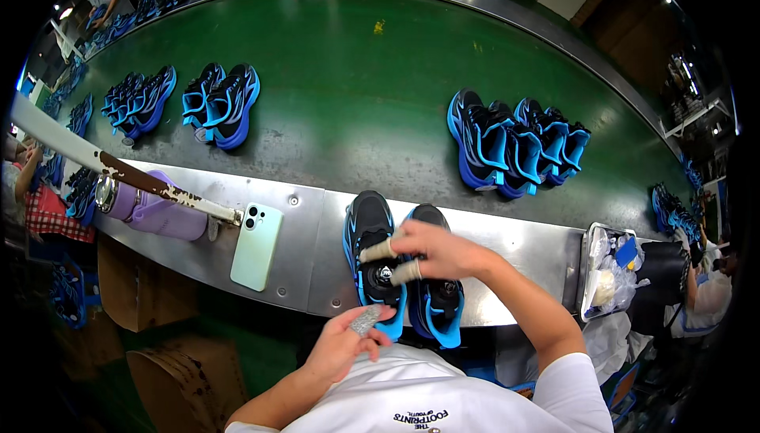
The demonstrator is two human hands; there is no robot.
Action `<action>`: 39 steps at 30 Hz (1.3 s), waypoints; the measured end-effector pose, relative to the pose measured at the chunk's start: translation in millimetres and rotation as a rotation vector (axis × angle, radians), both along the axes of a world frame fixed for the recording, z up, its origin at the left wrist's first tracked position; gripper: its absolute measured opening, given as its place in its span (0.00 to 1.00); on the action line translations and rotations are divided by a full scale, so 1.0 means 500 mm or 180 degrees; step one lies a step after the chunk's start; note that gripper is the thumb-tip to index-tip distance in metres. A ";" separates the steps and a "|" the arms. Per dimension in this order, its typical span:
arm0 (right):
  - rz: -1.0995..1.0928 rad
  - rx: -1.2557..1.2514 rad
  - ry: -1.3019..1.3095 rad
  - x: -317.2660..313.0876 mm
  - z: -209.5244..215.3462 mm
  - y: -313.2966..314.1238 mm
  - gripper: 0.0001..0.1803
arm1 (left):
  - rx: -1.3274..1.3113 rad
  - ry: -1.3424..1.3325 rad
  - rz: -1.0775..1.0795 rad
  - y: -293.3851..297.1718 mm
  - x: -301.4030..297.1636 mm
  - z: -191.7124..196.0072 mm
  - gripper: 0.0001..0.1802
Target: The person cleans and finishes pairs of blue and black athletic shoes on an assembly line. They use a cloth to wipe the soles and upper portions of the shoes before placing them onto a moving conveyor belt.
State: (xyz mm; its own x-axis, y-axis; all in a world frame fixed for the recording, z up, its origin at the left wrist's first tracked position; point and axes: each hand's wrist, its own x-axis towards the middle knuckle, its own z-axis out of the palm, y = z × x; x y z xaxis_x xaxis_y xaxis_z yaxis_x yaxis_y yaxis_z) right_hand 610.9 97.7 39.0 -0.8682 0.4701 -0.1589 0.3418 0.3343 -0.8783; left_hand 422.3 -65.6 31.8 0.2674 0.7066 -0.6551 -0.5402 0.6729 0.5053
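Observation:
A pair of black and blue sneakers stands side by side at the bench edge in front of me, toes pointing away. My left hand (344, 344) is at the heel of the left sneaker (370, 215), its fingers closing on the collar. Grey tape wraps one of its fingers. Over that shoe's tongue reaches my right hand (443, 251), with beige coverings on two fingers. Those fingers are spread on either side of a round shiny dial (385, 275), and I see nothing held between them. The right sneaker (430, 213) is partly hidden beneath this hand.
A pale green phone (257, 247) and a lilac bottle (162, 215) lie left on the metal ledge (309, 227). More sneakers (514, 144) stand on the green belt (356, 77). Right is a tray (590, 275) of plastic bags; a worn white bar (103, 160) crosses at left.

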 end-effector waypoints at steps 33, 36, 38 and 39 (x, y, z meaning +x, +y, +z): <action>-0.0983 0.0887 -0.0213 -0.035 -0.003 -0.097 0.14 | -0.0089 -0.0568 0.0635 0.002 0.046 -0.041 0.17; -0.0827 0.0686 0.0276 -0.011 -0.034 -0.030 0.14 | -0.0248 -0.0877 0.0880 0.015 0.052 -0.022 0.16; -0.1233 0.0764 0.0443 -0.024 -0.035 -0.003 0.13 | -0.0256 -0.0742 0.0927 0.020 0.064 -0.018 0.15; -0.1201 0.0880 0.0574 -0.042 -0.031 -0.001 0.13 | -0.0246 -0.0746 0.0912 0.020 0.068 -0.026 0.15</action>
State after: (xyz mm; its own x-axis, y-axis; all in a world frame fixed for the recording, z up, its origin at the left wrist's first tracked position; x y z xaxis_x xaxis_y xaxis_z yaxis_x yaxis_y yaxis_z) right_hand 590.0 97.2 23.4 -0.6317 0.7600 0.1530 0.3347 0.4454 -0.8305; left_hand 456.1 -55.7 18.8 0.2151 0.7253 -0.6540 -0.8070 0.5092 0.2993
